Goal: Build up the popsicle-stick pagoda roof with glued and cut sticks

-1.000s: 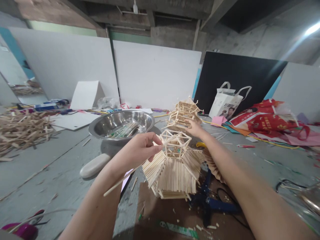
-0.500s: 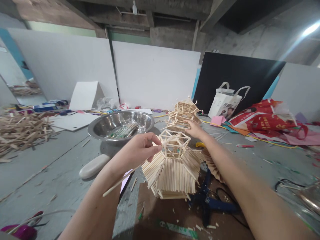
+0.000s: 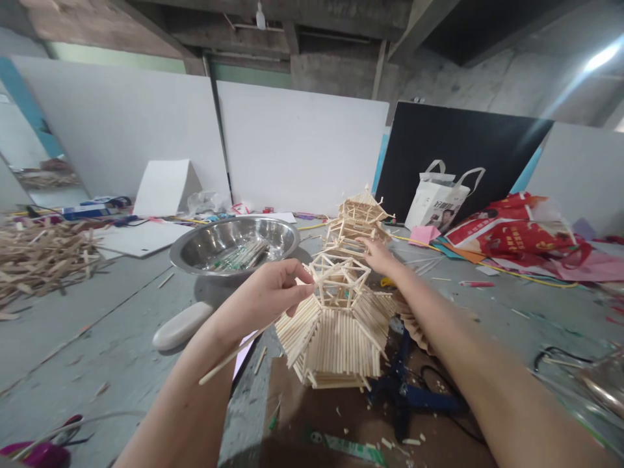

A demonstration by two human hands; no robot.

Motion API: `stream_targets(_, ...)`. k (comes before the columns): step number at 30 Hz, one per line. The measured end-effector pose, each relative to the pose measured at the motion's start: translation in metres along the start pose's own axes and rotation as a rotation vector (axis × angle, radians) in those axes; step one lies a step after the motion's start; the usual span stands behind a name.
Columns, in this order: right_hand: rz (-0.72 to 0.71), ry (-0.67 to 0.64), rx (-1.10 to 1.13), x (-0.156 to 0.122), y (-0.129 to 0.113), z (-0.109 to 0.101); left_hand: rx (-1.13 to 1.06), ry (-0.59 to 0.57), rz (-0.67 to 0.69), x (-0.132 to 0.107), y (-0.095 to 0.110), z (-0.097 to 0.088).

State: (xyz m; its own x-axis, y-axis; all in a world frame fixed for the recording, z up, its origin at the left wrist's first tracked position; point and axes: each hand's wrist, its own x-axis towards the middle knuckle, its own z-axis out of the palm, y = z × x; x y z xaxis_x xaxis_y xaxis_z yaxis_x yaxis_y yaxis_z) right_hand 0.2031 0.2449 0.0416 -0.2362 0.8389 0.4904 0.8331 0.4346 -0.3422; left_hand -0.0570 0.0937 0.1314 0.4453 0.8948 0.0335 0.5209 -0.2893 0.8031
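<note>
My left hand (image 3: pixel 275 291) is closed in a pinch on a thin wooden stick (image 3: pixel 221 369), which slants down past my wrist. Its fingertips are beside the open stick frame on top of a model pagoda (image 3: pixel 344 344) with a slatted, flaring roof. Farther back, my right hand (image 3: pixel 379 255) has its fingers at the side of a smaller stick tower (image 3: pixel 358 218). The index finger lies along it; the thumb's contact is partly hidden. The tower's bottom is hidden behind the front frame, so I cannot tell what it rests on.
A steel bowl (image 3: pixel 234 237) of sticks stands left, near a smooth pale oblong object (image 3: pixel 181 326). A blue glue gun (image 3: pixel 414 396) and its cord lie right of the pagoda on a brown board (image 3: pixel 297 435). Wood strips (image 3: pixel 43 257) are piled far left; a white bag (image 3: pixel 433 201) stands back right.
The whole view has shifted very slightly. Both hands keep nearly the same places, with the right hand a touch farther left against the tower.
</note>
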Motion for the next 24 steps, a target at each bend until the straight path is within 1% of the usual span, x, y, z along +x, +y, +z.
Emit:
stream_targets(12,-0.028,-0.023,-0.011,-0.0042,0.0014,0.0020,0.021,-0.005,0.002,-0.0006,0.0013,-0.0010)
stream_targets(24,-0.017,-0.051,-0.036,-0.0064,0.0012,0.0024,0.024,0.005,-0.009,-0.0011,0.0008,-0.0007)
